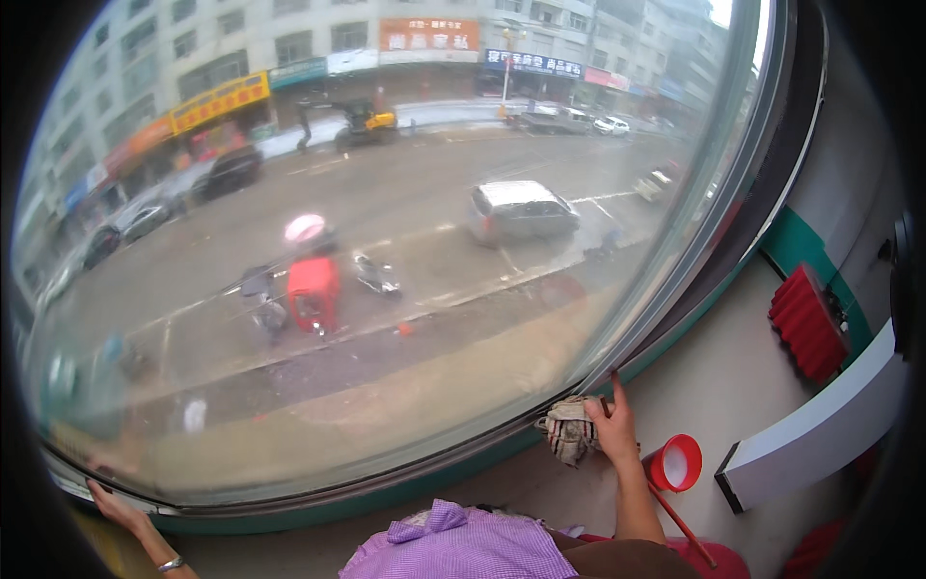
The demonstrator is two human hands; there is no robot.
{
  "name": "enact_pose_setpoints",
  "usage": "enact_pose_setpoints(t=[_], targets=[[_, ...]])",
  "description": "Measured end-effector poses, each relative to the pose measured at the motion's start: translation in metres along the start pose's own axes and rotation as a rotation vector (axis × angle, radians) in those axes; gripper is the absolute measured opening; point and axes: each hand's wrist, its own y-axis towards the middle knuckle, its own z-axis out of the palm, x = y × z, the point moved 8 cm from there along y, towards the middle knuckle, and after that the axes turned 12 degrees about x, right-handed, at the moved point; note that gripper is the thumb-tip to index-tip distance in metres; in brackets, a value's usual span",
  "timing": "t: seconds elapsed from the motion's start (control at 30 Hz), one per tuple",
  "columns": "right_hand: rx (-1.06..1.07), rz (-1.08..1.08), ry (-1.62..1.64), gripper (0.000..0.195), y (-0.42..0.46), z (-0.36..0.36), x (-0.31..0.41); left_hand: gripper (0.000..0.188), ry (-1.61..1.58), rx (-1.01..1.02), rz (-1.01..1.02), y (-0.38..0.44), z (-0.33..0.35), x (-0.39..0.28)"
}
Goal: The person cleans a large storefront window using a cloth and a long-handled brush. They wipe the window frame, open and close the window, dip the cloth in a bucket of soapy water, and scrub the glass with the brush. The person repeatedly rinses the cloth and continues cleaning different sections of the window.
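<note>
A large window pane [347, 376] fills most of the head view, with a street beyond it. My right hand [615, 427] holds a bunched, striped cloth [571, 430] at the lower corner of the metal window frame [680, 304], its index finger stretched up to the frame. Far to the left, my left hand [116, 506] rests at the bottom frame with its fingers stretched out, holding nothing that shows. Just right of my right forearm stands a red bucket [655, 467] with whitish contents. A red stick [684, 525] slants below the bucket.
A pale column-like piece with a black end [810, 449] reaches in at the right. Behind it, against the wall, is something covered in pleated red cloth [806, 326]. A green sill edge [289, 521] runs under the window. A pink-red round surface [723, 561] lies at the bottom.
</note>
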Motion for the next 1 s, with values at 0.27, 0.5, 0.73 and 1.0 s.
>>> enact_pose_setpoints(t=[0.27, 0.5, 0.73, 1.0], targets=[[0.032, -0.022, 0.038, 0.063, 0.001, 0.003, 0.002, 0.053, 0.066, -0.016, 0.067, -0.091, 0.058, -0.064], [0.07, -0.052, 0.132, 0.059, 0.004, 0.002, 0.005, 0.048, -0.005, 0.083, 0.092, -0.154, 0.117, -0.103], [0.287, 0.068, 0.093, 0.056, 0.001, 0.012, 0.052, 0.047, -0.027, 0.206, 0.121, -0.197, 0.183, -0.159], [0.607, 0.085, 0.153, 0.059, -0.044, 0.08, 0.131, 0.046, -0.043, 0.362, 0.16, -0.219, 0.204, -0.221]])
